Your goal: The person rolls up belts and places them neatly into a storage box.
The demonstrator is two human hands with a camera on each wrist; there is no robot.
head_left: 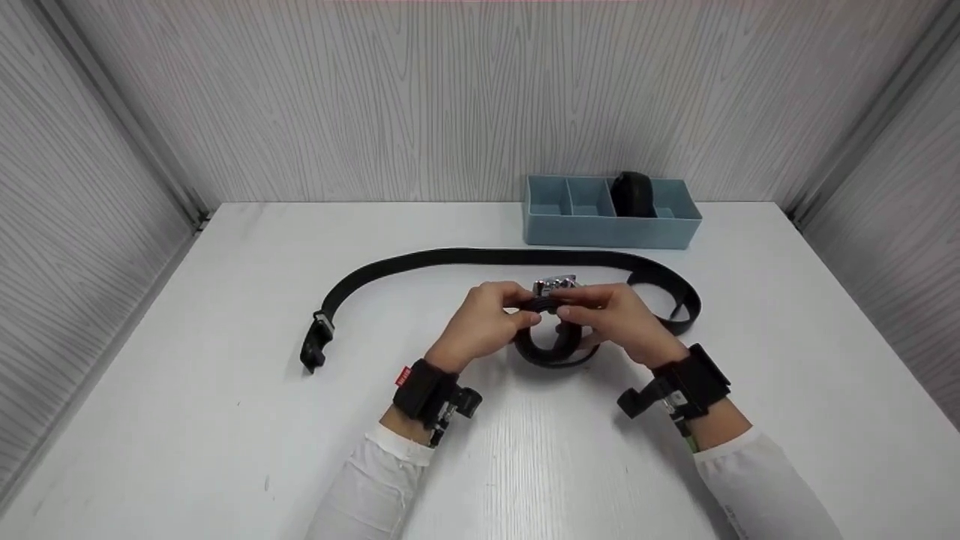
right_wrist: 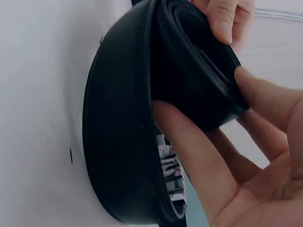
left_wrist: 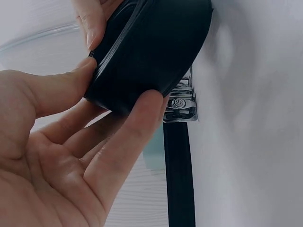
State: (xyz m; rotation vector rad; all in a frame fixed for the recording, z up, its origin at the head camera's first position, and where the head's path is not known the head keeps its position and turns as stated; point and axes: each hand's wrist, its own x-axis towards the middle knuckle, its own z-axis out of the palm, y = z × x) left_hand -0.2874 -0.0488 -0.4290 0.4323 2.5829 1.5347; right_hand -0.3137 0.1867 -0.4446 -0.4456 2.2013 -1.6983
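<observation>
Both hands hold a coiled black belt (head_left: 550, 355) over the white table, its turns standing on edge like a ring. My left hand (head_left: 484, 321) pinches the coil's left side between thumb and fingers. On the opposite side, my right hand (head_left: 621, 321) grips it likewise, with one finger between the coil and a looser outer turn (right_wrist: 118, 118). A shiny silver buckle (head_left: 555, 285) lies just beyond the coil. Behind the hands stretches a second black belt (head_left: 517, 256), uncoiled, with a metal piece (head_left: 324, 322) near its left end and a curl at its right.
A light blue divided box (head_left: 607, 232) stands against the back wall, right of the middle. One of its compartments holds a rounded black item (head_left: 634, 195). Grey wood-grain panels (head_left: 375, 97) enclose the table (head_left: 225, 300) at the back and sides.
</observation>
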